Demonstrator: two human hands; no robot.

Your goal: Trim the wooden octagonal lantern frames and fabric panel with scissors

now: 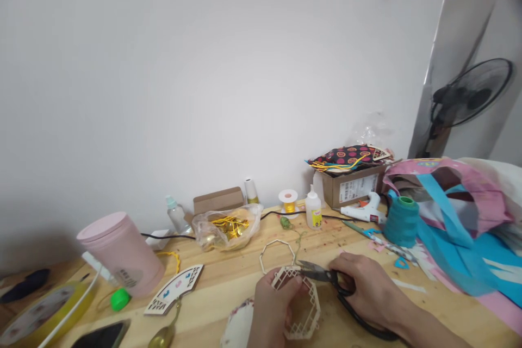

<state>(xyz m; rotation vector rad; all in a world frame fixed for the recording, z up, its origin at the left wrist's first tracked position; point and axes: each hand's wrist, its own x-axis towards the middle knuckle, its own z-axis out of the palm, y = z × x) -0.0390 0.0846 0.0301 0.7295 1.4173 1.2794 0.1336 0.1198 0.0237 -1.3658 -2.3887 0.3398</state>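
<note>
My left hand [272, 304] is closed on a pale wooden lattice frame [313, 310], an octagonal openwork piece, near the front of the table. My right hand [365, 285] grips black-handled scissors [316, 273], their blades pointing left at the upper edge of the frame. A thin green cord [299, 244] runs down to the blades from a small green bead-like piece [285, 222]. Just behind the frame lies a thin octagonal ring [278, 243]. Whether the blades touch the cord or the wood, I cannot tell.
On the left stand a pink canister [126, 255], a fan-shaped wooden piece [174, 289] and a tape roll [49, 315]. A bag of gold bells [228, 228], glue bottle [314, 209], glue gun [365, 211], teal thread cone [402, 222] and cardboard box [353, 187] line the back.
</note>
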